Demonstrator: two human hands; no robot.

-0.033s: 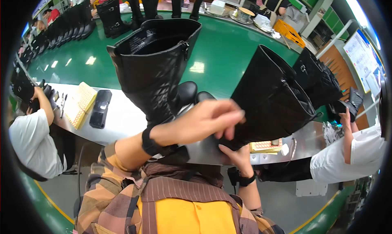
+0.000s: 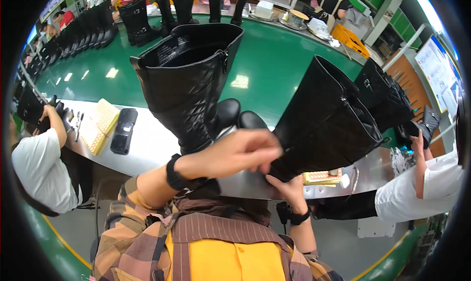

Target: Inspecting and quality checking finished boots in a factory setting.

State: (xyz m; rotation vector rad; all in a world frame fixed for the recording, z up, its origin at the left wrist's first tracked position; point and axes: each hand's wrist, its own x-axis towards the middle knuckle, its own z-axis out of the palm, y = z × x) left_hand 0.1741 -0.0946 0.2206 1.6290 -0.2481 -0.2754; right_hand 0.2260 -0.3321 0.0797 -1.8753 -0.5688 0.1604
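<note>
Two tall black boots stand before me on the metal edge of the workbench. My right hand [image 2: 289, 188] grips the right boot [image 2: 326, 121] low at its ankle, and that boot leans to the right. Beside the same ankle is my left hand [image 2: 240, 153], its fingers curled in and blurred. Whether they pinch something small cannot be made out. The left boot [image 2: 184, 89] stands upright behind my left forearm, with its quilted shaft and zip facing me. Both toes point away from me.
A black case [image 2: 124, 131] and a yellow-edged paper pad [image 2: 99, 127] lie at left. Another pad [image 2: 321, 177] is by the right boot. Boots line the green table [image 2: 122, 80]. Co-workers in white sleeves handle boots on both sides. An orange crate [image 2: 349, 41] sits at far right.
My left hand has moved slightly down and left, away from the right boot's shaft. My right hand keeps its hold on the boot.
</note>
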